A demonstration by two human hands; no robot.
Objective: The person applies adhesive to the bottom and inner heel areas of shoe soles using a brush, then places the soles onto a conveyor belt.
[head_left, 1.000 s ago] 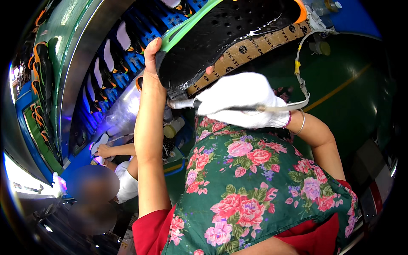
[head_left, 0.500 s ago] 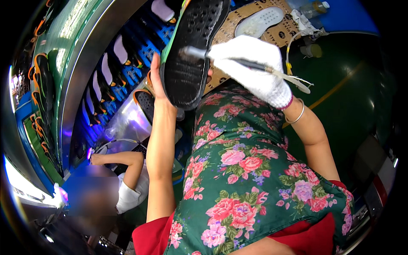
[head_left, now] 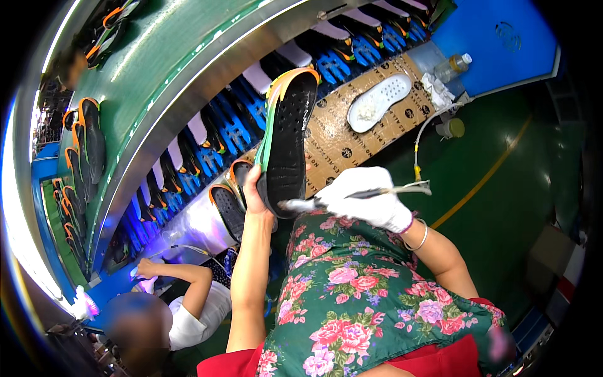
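Observation:
My bare left hand (head_left: 254,193) grips a black shoe sole (head_left: 287,141) by its left edge near the heel; some fingers are hidden behind it. The sole has a green and orange rim and rows of small holes, and its holed side faces me. In a white glove, my right hand (head_left: 369,200) is closed around a slim brush (head_left: 300,205). The bristles touch the sole at its near, heel end. A white insole-shaped piece (head_left: 379,102) with pale clumps on it lies on printed cardboard (head_left: 336,129) beyond my hands.
Blue racks (head_left: 235,135) hold several shoe parts along a curved metal-edged conveyor (head_left: 188,69). More black soles (head_left: 227,210) rest left of my left hand. A bottle (head_left: 452,68) and crumpled tissue (head_left: 438,91) are at the far right. Another person's arm (head_left: 182,271) is at lower left.
The brush has moved from the sole's middle to its near end. Both hands and the sole appear lower, and the view has shifted to show more of the racks and cardboard.

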